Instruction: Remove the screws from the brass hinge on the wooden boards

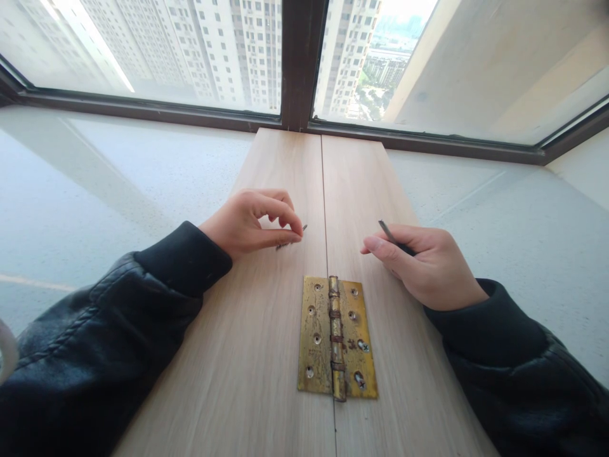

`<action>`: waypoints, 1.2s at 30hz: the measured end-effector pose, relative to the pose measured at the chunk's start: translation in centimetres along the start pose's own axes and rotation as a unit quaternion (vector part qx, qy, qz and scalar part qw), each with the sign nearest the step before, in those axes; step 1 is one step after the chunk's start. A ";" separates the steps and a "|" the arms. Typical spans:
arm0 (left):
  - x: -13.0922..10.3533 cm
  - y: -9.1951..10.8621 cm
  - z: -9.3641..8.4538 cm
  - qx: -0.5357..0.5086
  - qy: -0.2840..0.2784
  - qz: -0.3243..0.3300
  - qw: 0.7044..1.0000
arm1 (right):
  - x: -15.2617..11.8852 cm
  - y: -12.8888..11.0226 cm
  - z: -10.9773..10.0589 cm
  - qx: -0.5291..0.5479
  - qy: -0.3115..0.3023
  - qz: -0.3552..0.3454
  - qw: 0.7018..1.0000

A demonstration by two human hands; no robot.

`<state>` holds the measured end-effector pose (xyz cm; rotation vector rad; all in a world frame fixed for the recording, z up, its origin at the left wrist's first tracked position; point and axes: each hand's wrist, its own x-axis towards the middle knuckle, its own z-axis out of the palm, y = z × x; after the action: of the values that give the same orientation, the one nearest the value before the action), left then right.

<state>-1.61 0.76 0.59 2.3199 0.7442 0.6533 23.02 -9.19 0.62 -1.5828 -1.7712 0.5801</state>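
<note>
Screw [305, 227], small and slim, pinched right now between the thumb and forefinger of my left hand [252, 222], its ends poking out either side! Over to my right hand [428, 263]: that grip is wrapped around a screwdriver [389, 232], metal shaft slanting up and away from me, black handle tucked against the palm. Nearer to me, the worn brass butt hinge [336, 339] lies flat, its barrel right along the seam between two pale wooden boards [257, 355]. Cross-head screws [363, 346] sit in the lower two holes of its right leaf! Beyond, the boards run up to the dark window frame [301, 63].
</note>
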 end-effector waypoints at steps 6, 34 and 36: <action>-0.2 0.6 -0.8 -0.015 0.106 -0.040 0.993 | -0.1 0.0 0.0 0.011 -0.001 0.003 1.000; -0.1 -0.3 -1.8 0.090 -0.059 -0.216 0.970 | 0.2 0.5 -0.2 -0.004 -0.019 -0.024 1.000; -0.1 -0.2 -1.9 0.087 -0.058 -0.205 0.973 | 0.2 0.5 -0.2 -0.004 -0.020 -0.026 0.999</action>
<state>-2.90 1.58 1.71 2.2333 1.2204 0.2736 23.52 -8.95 0.46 -1.5362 -1.8414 0.5838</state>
